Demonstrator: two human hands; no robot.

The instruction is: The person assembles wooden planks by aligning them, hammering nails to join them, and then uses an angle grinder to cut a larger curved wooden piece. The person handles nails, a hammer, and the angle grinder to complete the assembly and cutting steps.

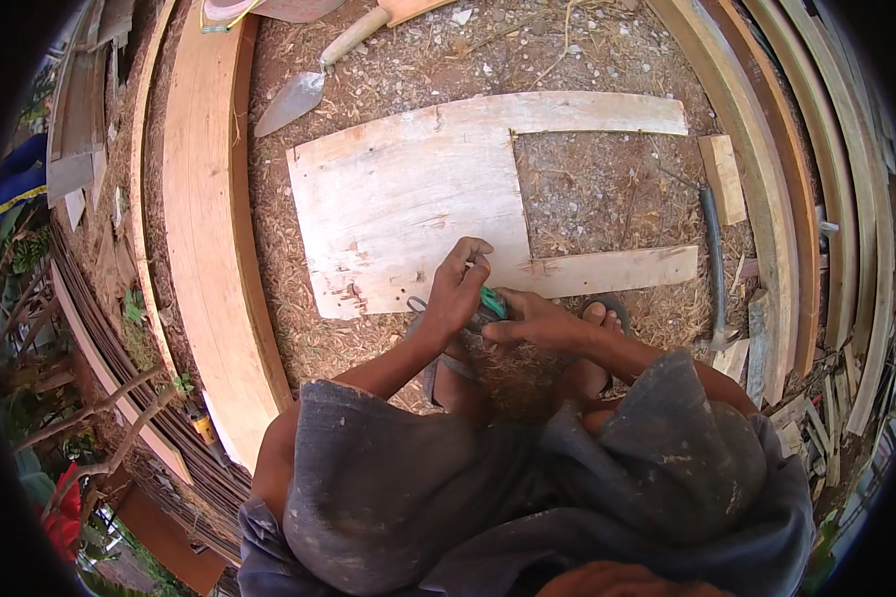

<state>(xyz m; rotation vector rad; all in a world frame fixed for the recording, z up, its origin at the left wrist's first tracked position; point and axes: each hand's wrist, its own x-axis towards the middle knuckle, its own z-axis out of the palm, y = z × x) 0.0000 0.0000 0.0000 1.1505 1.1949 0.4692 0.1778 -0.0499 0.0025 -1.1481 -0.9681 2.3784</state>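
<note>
Both of my hands are close together over the near edge of a pale plywood sheet (pixel 408 199), which has a rectangular notch cut from its right side. My right hand (pixel 536 320) is closed round a small green and dark hand-held object (pixel 492 301); its kind is partly hidden by the fingers. Just left of it, my left hand (pixel 458 289) has its fingers curled in and closed, close against the same object. What the left fingers hold, if anything, is hidden. My feet stand at the sheet's near edge.
A hammer (pixel 713 249) with a dark handle lies at the right by a short wood block (pixel 724 179). A trowel (pixel 294 102) rests on the ground beyond the sheet. Thick planks (pixel 209 179) flank the left, and long beams (pixel 757 129) curve along the right.
</note>
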